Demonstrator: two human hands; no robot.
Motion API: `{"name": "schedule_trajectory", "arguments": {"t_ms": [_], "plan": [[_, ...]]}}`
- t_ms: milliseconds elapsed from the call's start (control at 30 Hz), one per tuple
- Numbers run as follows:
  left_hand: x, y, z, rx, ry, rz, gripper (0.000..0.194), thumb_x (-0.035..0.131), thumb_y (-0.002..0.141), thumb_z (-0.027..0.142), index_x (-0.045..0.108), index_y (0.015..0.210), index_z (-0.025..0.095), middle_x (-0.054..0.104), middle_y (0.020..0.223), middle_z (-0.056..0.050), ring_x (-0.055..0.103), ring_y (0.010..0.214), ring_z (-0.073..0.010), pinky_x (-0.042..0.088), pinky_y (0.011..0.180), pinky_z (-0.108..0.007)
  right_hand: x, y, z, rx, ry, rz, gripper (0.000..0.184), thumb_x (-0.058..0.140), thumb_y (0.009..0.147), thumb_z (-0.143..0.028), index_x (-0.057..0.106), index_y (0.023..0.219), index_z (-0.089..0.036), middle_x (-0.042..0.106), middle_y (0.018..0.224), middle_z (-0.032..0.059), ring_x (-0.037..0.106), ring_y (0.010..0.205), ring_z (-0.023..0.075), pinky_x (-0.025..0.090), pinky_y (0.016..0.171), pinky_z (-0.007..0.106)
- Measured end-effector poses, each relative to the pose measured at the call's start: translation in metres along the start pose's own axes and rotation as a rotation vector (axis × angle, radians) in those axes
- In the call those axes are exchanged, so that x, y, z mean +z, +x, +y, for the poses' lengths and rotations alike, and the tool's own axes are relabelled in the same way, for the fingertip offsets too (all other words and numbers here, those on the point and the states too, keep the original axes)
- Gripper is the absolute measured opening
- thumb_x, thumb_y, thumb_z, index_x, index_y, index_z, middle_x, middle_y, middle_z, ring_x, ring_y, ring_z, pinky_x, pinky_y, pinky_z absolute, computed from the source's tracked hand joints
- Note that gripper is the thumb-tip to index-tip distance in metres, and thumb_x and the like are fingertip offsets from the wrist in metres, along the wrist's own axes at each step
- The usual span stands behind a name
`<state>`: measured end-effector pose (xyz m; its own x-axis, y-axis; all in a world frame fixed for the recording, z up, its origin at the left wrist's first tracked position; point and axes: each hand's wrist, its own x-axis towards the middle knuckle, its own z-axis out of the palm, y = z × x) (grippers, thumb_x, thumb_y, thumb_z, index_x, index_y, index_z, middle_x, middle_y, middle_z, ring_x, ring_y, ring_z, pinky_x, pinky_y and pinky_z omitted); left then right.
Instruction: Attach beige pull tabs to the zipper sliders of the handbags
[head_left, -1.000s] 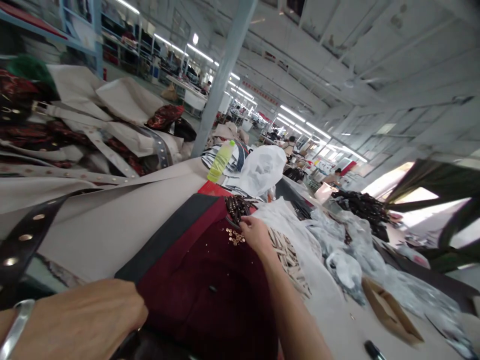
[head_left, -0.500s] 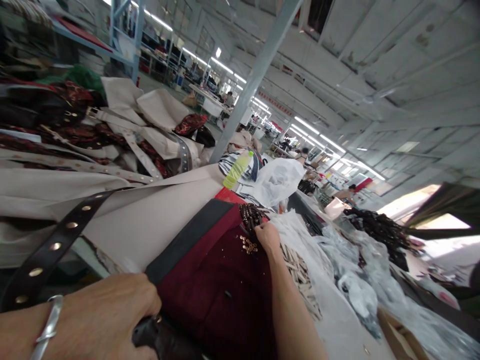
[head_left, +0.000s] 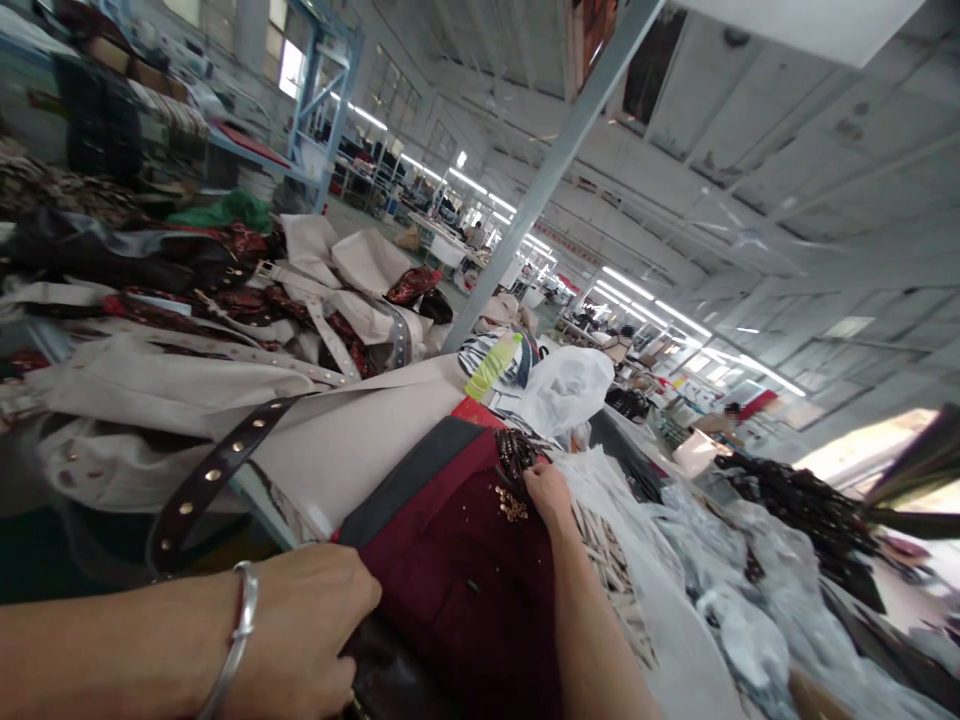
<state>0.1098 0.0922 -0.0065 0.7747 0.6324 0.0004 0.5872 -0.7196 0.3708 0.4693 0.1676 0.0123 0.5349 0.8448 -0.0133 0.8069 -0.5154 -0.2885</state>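
My left hand [head_left: 300,625], a silver bangle on its wrist, is closed with curled fingers on a dark brown leather piece [head_left: 401,670] at the bottom; a bit of zipper shows at its lower edge. Burgundy cloth [head_left: 450,560] with a dark grey border lies in front of me. On its far right corner sits a pile of dark brown studded strips [head_left: 514,450]. My right hand [head_left: 549,492] reaches to that pile, fingers bent at its edge; what they pinch is hidden. Small gold-coloured metal pieces [head_left: 512,504] lie loose on the cloth beside it.
A yellow-green bottle [head_left: 493,367] lies tilted beyond the cloth, beside a white plastic bag [head_left: 570,385]. Beige strips [head_left: 611,570] and clear bags [head_left: 739,610] spread to the right. Beige bags with straps [head_left: 187,390] heap at left, by a studded dark strap [head_left: 214,475]. A slanting pole [head_left: 555,175] stands behind.
The view has swung left, so the table's contents sit further right and lower. My left hand appears further right, still on the dark leather. My right hand stays by the studded strips.
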Motion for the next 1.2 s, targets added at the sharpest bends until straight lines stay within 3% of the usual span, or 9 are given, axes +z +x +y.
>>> {"name": "schedule_trajectory", "arguments": {"t_ms": [167,300,433,500,567,667,900,1033,1200], "plan": [[-0.038,0.004,0.004,-0.112,-0.209,-0.206,0.012,0.053,0.066,0.029,0.057,0.06,0.019,0.055,0.055,-0.001,0.055,0.054,-0.0184,0.027,0.048,-0.026,-0.013,-0.047,0.011,-0.134,0.275,-0.156,0.025,0.057,0.102,-0.036,0.066,0.103,-0.013,0.071,0.095,0.0042,0.069,0.079,0.015,0.059,0.071,0.031],[-0.039,0.007,0.001,-0.116,-0.494,-0.123,0.031,0.052,0.081,0.039,0.067,0.099,0.019,0.055,0.067,0.003,0.053,0.063,-0.0152,0.034,0.058,-0.024,-0.012,-0.12,0.007,-0.284,0.393,-0.137,0.031,0.051,0.098,-0.037,0.069,0.111,-0.015,0.07,0.077,0.0035,0.069,0.067,0.0179,0.055,0.058,0.028],[-0.031,0.005,0.001,-0.036,-0.721,-0.108,0.06,0.054,0.087,0.057,0.056,0.135,0.02,0.05,0.07,0.005,0.048,0.064,-0.0129,0.035,0.059,-0.021,-0.013,-0.193,-0.008,-0.698,0.331,0.096,0.026,0.051,0.097,-0.03,0.07,0.112,-0.021,0.073,0.091,0.0053,0.07,0.079,0.0184,0.057,0.076,0.029],[-0.028,0.005,0.002,0.006,-0.796,-0.127,0.059,0.054,0.087,0.061,0.063,0.127,0.019,0.051,0.073,0.004,0.046,0.065,-0.0118,0.034,0.06,-0.02,-0.013,-0.219,-0.017,-0.989,0.195,0.252,0.027,0.045,0.1,-0.017,0.068,0.115,-0.019,0.073,0.1,0.0061,0.07,0.088,0.0165,0.057,0.08,0.024],[-0.024,0.006,0.003,0.017,-0.862,-0.18,0.054,0.053,0.085,0.064,0.069,0.105,0.016,0.049,0.07,0.003,0.042,0.062,-0.0106,0.032,0.056,-0.02,-0.01,-0.235,-0.024,-1.136,0.058,0.354,0.029,0.042,0.102,-0.011,0.066,0.119,-0.013,0.072,0.1,0.0083,0.069,0.091,0.0167,0.058,0.081,0.024],[-0.02,0.007,0.002,-0.04,-0.893,-0.249,0.048,0.055,0.08,0.063,0.062,0.083,0.016,0.044,0.061,0.004,0.036,0.052,-0.0097,0.027,0.048,-0.021,0.0,-0.245,-0.029,-1.144,-0.05,0.419,0.029,0.041,0.103,-0.011,0.065,0.118,-0.01,0.07,0.098,0.0101,0.068,0.091,0.0187,0.059,0.079,0.028],[-0.025,0.002,0.002,-0.063,-0.824,-0.232,0.021,0.055,0.075,0.033,0.065,0.079,0.015,0.055,0.064,0.002,0.047,0.059,-0.0121,0.035,0.055,-0.02,0.002,-0.266,-0.023,-1.113,-0.021,0.427,0.027,0.04,0.105,-0.011,0.064,0.117,-0.009,0.069,0.098,0.0091,0.065,0.09,0.016,0.056,0.074,0.024],[-0.031,0.0,0.001,-0.039,-0.826,-0.274,0.027,0.054,0.08,0.037,0.07,0.083,0.016,0.061,0.071,0.0,0.053,0.067,-0.0137,0.039,0.062,-0.021,-0.008,-0.283,-0.017,-1.126,-0.057,0.455,0.024,0.046,0.103,-0.007,0.064,0.119,-0.008,0.072,0.1,0.0077,0.063,0.097,0.0162,0.052,0.084,0.022],[-0.039,0.001,0.002,0.014,-0.739,-0.355,0.033,0.061,0.078,0.045,0.071,0.09,0.017,0.064,0.074,0.001,0.055,0.068,-0.0137,0.041,0.063,-0.021,-0.011,-0.298,-0.014,-1.165,-0.102,0.426,0.027,0.041,0.104,-0.008,0.063,0.119,-0.009,0.073,0.097,0.0064,0.065,0.089,0.0171,0.053,0.073,0.024]]}}
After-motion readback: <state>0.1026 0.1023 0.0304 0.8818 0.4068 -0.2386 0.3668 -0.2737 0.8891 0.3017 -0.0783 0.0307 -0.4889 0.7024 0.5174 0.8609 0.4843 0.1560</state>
